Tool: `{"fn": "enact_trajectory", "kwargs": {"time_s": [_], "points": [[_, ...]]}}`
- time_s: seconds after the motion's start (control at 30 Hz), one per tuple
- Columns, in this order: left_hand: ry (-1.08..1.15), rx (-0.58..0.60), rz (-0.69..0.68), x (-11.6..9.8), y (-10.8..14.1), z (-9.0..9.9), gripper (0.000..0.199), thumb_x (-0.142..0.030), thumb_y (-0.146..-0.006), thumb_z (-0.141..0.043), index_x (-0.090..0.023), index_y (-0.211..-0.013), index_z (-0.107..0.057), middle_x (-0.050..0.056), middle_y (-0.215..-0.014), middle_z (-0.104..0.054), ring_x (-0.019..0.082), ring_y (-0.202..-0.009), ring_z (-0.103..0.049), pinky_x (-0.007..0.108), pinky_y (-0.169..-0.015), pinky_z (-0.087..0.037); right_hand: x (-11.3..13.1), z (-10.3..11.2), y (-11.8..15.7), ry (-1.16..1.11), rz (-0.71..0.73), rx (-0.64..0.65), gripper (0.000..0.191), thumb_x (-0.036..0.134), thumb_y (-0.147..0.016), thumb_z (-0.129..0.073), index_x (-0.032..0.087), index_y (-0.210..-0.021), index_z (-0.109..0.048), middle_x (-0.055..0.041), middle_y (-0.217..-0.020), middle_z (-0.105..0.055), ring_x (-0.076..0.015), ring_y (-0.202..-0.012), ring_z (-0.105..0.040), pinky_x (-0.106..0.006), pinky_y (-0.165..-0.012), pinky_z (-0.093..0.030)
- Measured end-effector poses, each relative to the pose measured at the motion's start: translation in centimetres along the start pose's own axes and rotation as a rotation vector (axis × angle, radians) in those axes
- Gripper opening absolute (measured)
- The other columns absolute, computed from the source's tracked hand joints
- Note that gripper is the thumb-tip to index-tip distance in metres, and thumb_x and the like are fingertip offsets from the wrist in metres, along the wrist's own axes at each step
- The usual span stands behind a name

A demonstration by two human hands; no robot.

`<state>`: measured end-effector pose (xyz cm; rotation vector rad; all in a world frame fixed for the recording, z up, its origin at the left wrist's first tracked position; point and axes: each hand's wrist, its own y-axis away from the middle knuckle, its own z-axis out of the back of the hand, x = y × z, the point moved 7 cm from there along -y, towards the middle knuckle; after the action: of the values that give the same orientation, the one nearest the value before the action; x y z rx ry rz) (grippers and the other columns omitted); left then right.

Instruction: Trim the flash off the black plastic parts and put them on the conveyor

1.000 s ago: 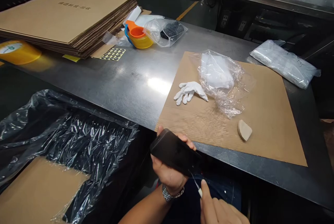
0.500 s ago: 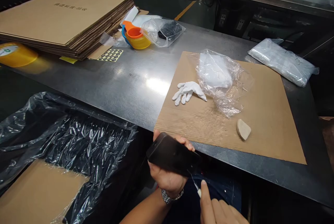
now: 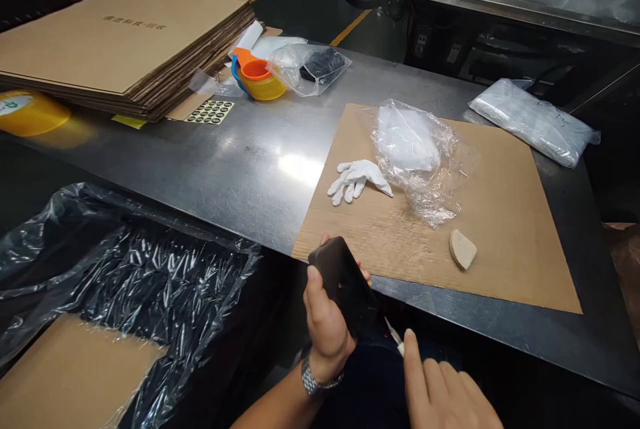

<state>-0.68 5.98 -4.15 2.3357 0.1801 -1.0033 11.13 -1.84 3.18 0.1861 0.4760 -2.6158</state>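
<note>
A dark, box-like part [image 3: 345, 286] is gripped in my left hand [image 3: 327, 329], thumb on its near side and fingertips showing past its far edge. My right hand [image 3: 440, 382] holds a thin pointed blade with a pale handle [image 3: 396, 337], the index finger laid along it. The blade's tip is just right of the dark part's lower end, apart from it. Beyond my hands, a white glove [image 3: 360, 179], a clear plastic bag with white content [image 3: 410, 142] and a beige block [image 3: 463, 249] lie on a cardboard sheet [image 3: 510, 216].
A stack of cardboard [image 3: 125, 36] stands at the back left, near yellow tape [image 3: 33, 112], an orange tape dispenser [image 3: 255, 70] and a sticker sheet [image 3: 210, 112]. A plastic-wrapped pack [image 3: 535, 122] lies at the right. A black-lined bin [image 3: 150, 256] is at the lower left.
My left hand has turned the dark part to a steeper angle and moved slightly right. My right hand and the blade have shifted right, away from the part.
</note>
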Motion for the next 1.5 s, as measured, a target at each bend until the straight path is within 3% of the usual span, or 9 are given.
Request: {"fn": "enact_trajectory", "kwargs": {"time_s": [0.17, 0.3, 0.47, 1.5], "points": [[0.092, 0.119, 0.299, 1.4, -0.1, -1.1, 0.053, -0.048, -0.087, -0.038, -0.023, -0.133, -0.040, 0.004, -0.071, -0.062, 0.015, -0.055, -0.058, 0.026, -0.052, -0.049, -2.5, -1.4, 0.9, -0.326, -0.142, 0.079, 0.026, 0.012, -0.092, -0.034, 0.009, -0.096, -0.059, 0.0018, -0.059, -0.048, -0.0051, -0.044, -0.047, -0.018, -0.040, -0.033], [0.139, 0.216, 0.425, 2.1, 0.1, -1.8, 0.051, -0.047, -0.088, -0.037, -0.023, -0.132, -0.041, 0.004, -0.071, -0.061, 0.015, -0.055, -0.058, 0.026, -0.051, -0.049, -2.6, -1.5, 1.3, -0.389, -0.087, 0.091, 0.031, 0.012, -0.093, -0.032, 0.007, -0.112, -0.056, 0.0003, -0.065, -0.051, -0.0047, -0.048, -0.050, -0.015, -0.043, -0.037], [0.129, 0.239, 0.425, 2.2, 0.3, -1.7, 0.050, -0.048, -0.088, -0.036, -0.025, -0.133, -0.040, 0.004, -0.072, -0.061, 0.016, -0.056, -0.058, 0.026, -0.051, -0.049, -2.5, -0.8, 1.3, -0.224, -0.057, 0.053, 0.028, 0.022, -0.093, -0.043, 0.012, -0.113, -0.060, 0.0040, -0.057, -0.046, -0.0055, -0.044, -0.046, -0.020, -0.044, -0.034], [0.081, 0.250, 0.301, 1.5, 0.9, -1.7, 0.056, -0.050, -0.086, -0.040, -0.025, -0.136, -0.038, 0.005, -0.074, -0.064, 0.016, -0.058, -0.059, 0.028, -0.056, -0.050, -2.2, -0.9, 1.6, -0.244, -0.071, 0.083, 0.028, 0.023, -0.095, -0.040, 0.015, -0.107, -0.064, 0.0053, -0.054, -0.046, -0.0036, -0.040, -0.045, -0.019, -0.040, -0.030]]}}
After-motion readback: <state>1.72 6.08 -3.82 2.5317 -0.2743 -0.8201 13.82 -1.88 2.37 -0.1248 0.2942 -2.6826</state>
